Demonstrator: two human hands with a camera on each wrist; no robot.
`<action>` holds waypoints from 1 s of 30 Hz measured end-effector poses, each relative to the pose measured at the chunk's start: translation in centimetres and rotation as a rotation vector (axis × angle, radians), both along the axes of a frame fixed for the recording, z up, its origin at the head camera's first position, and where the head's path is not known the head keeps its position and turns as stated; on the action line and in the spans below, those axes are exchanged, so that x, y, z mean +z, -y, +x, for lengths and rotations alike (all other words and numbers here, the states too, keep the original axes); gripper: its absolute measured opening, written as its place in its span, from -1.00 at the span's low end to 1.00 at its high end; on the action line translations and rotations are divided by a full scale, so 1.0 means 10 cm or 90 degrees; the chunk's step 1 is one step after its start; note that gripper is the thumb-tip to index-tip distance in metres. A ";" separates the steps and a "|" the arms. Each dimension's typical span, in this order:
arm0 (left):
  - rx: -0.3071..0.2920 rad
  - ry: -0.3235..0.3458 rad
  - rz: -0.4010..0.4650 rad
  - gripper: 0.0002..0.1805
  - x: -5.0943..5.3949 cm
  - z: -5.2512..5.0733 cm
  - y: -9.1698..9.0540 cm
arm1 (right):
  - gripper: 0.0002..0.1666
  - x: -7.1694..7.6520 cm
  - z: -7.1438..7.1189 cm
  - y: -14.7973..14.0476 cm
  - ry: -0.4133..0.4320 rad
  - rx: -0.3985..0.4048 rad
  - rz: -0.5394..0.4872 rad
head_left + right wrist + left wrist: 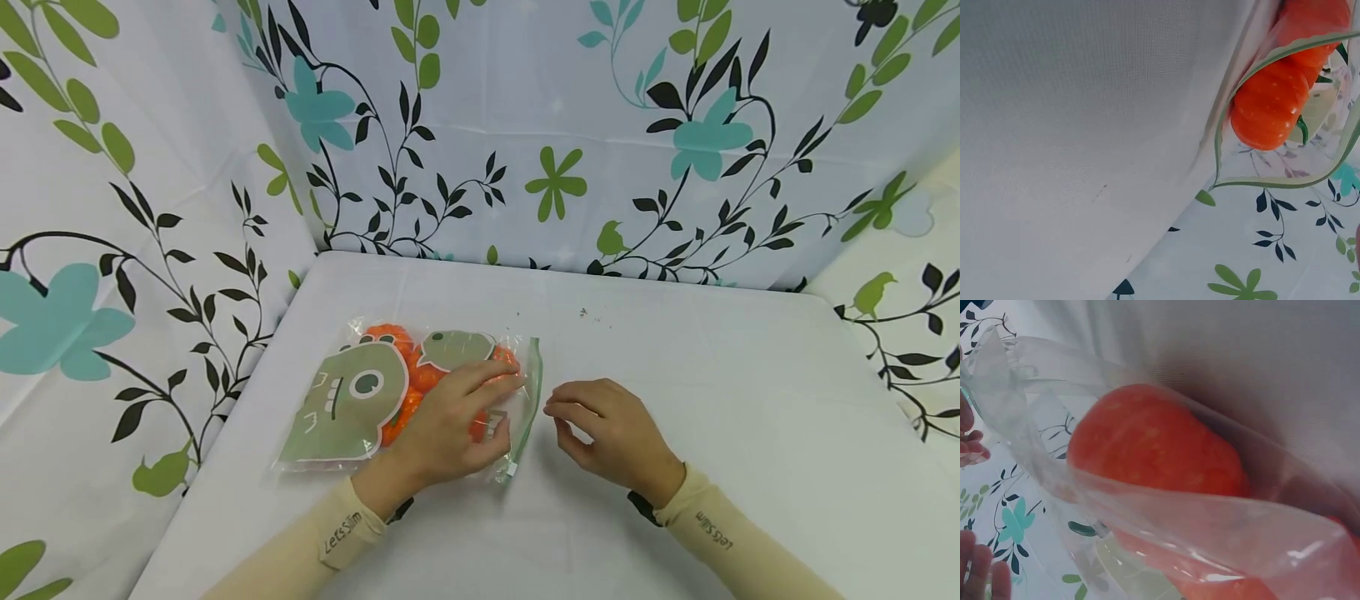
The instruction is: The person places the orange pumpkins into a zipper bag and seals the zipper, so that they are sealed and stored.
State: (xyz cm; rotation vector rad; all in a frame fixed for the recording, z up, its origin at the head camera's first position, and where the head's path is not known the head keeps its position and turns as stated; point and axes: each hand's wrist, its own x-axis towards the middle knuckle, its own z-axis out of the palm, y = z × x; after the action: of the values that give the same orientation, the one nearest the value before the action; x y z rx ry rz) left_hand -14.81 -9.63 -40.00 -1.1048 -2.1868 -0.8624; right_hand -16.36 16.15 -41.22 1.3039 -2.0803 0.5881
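A clear zip bag point(300, 454) with a green dinosaur print lies on the white table, its green-edged mouth point(1285, 182) facing right and parted. Inside are several ribbed orange pumpkin-like things point(1266, 106) with green stems. My left hand point(457, 421) lies over the bag's right part, fingers reaching toward the mouth; whether its fingertips press the bag is unclear. Close up in the left wrist view, the film covers one of the orange things point(1154, 444). Just right of the mouth, apart from it, my right hand point(611, 429) hovers with loosely bent fingers and nothing visible in it.
The white table point(720, 375) extends to the right of the bag. Small dark specks point(583, 313) dot its far part. A curtain point(487, 125) printed with leaves and flowers hangs along the back and both sides.
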 end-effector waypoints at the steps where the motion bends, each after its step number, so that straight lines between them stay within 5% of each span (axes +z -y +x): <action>1: -0.016 -0.016 0.007 -0.53 0.00 0.00 0.01 | -0.78 0.00 0.00 0.02 -0.018 0.013 -0.007; 7: -0.076 -0.125 -0.002 -0.74 -0.03 0.03 0.05 | -0.76 0.01 0.05 0.12 -0.055 0.064 -0.005; 16: -0.096 -0.232 -0.056 -0.89 -0.12 0.12 0.08 | -0.73 0.04 0.14 0.19 -0.082 0.100 0.039; 23: -0.122 -0.297 -0.077 -0.77 -0.22 0.15 0.10 | -0.73 0.06 0.18 0.20 -0.138 0.146 0.060; 30: -0.150 -0.402 -0.176 -0.68 -0.25 0.18 0.13 | -0.75 0.03 0.22 0.23 -0.180 0.193 0.077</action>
State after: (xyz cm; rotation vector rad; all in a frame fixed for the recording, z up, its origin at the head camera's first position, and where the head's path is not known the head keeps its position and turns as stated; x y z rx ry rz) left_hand -13.04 -10.95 -42.45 -1.5406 -1.6895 -0.2359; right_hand -14.20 13.84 -40.88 1.6844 -1.7246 0.3803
